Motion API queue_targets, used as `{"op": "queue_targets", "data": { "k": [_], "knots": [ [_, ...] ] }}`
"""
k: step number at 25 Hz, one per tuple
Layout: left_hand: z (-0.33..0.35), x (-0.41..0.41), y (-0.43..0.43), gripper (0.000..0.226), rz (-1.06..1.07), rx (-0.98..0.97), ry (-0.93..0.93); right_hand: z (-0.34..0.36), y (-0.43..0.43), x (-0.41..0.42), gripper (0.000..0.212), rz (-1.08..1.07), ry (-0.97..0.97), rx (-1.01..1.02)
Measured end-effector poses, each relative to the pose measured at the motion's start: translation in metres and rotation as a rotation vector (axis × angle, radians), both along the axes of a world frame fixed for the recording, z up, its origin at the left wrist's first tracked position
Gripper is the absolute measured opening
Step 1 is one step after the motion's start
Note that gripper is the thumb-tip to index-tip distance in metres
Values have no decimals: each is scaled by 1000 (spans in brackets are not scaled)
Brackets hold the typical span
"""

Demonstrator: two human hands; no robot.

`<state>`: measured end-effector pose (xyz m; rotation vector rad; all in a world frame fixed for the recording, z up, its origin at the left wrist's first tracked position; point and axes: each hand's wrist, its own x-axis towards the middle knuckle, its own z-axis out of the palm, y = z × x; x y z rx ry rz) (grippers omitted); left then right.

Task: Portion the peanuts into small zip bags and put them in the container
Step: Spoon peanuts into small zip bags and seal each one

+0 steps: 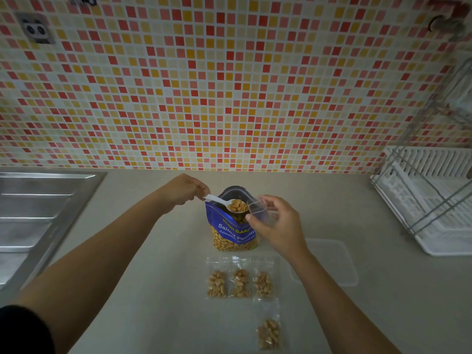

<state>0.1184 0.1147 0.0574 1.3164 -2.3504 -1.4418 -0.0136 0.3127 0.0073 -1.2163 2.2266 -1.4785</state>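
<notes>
We log sink [38, 208]: brushed metal, dull sheen.
counter [166, 290]: smooth, matt, beige.
We read wall [229, 85] as small mosaic tile, slight gloss.
spoon [217, 199]: white plastic, smooth.
peanut pouch [229, 226]: glossy printed film.
held zip bag [258, 209], filled zip bags [240, 282]: thin clear plastic, crinkled, shiny.
container [337, 264]: frosted translucent plastic.
dish rack [421, 200]: white plastic tray; wire frame looks metal to us.

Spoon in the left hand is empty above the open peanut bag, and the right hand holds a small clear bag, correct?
Not empty: the head view shows the spoon in the left hand heaped with peanuts. It is above the open peanut bag, and the right hand holds a small clear bag.
</notes>
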Motion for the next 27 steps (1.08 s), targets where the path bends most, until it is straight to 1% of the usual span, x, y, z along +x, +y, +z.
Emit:
{"op": "queue_targets", "data": {
  "k": [5,8,11,16,20,24,27],
  "knots": [
    [14,7,-9,14,61,-17,44,1,-6,4,53,-12,89,33],
    [28,8,-13,13,66,-31,64,2,-10,5,54,-18,108,39],
    [40,3,-11,13,42,-54,50,4,-13,7,53,-18,106,61],
    [48,-11,0,19,-58,-115,17,4,-17,9,46,-37,119,51],
    [59,-19,4,21,-184,-269,-8,5,-18,9,45,-60,102,66],
    [73,-28,10,22,-324,-468,-101,5,-20,10,47,-73,62,62],
    [87,-41,22,24,-471,-695,-180,4,-22,10,46,-87,36,56]
  ]
}}
